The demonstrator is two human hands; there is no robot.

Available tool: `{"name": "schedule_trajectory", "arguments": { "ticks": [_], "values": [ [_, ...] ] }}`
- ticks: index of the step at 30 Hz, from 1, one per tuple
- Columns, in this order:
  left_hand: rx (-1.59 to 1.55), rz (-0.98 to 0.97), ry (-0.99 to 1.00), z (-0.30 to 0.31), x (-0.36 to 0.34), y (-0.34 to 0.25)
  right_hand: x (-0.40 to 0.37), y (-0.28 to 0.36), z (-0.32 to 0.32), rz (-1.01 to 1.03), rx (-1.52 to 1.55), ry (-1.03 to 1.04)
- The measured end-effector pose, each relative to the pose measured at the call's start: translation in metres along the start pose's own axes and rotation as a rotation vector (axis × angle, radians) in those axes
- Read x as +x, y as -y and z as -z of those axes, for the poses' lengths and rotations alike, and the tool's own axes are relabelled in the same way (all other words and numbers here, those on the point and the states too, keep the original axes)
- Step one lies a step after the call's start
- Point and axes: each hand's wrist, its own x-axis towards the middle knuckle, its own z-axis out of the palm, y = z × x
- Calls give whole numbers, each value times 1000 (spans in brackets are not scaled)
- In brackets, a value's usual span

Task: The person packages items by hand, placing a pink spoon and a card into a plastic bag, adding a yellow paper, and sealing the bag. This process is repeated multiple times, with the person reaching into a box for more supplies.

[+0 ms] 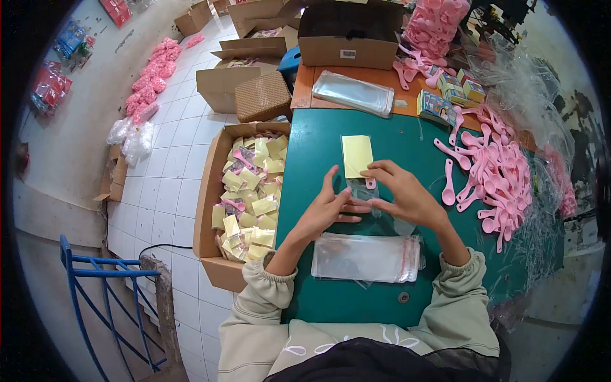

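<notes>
My right grip [406, 194], fingers parted, touches the lower edge of the yellow card [358, 153] on the green desk [318, 146]; my left grip [323, 211], spread, sits below and left of the card.

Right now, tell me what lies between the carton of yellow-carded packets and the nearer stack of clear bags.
The head view shows the left forearm and gathered cuff between carton and bag stack, over bare green tabletop.

No txt legible — anywhere.
</notes>
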Motion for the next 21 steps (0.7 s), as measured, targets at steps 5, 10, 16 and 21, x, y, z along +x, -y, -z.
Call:
{"name": "schedule_trajectory", "arguments": {
  "ticks": [5, 10, 16, 21],
  "values": [
    [41, -22, 23, 7, -10, 6, -4, 6, -10, -3, -114, 124],
    [201, -135, -30, 18, -7, 21, -2, 0, -36, 69, -75, 59],
    [430, -180, -157, 12, -7, 15, 2, -1, -37, -66, 215, 87],
    [445, -247, -166, 13, -4, 22, 1, -8, -43, 9, 29, 16]
  ]
}}
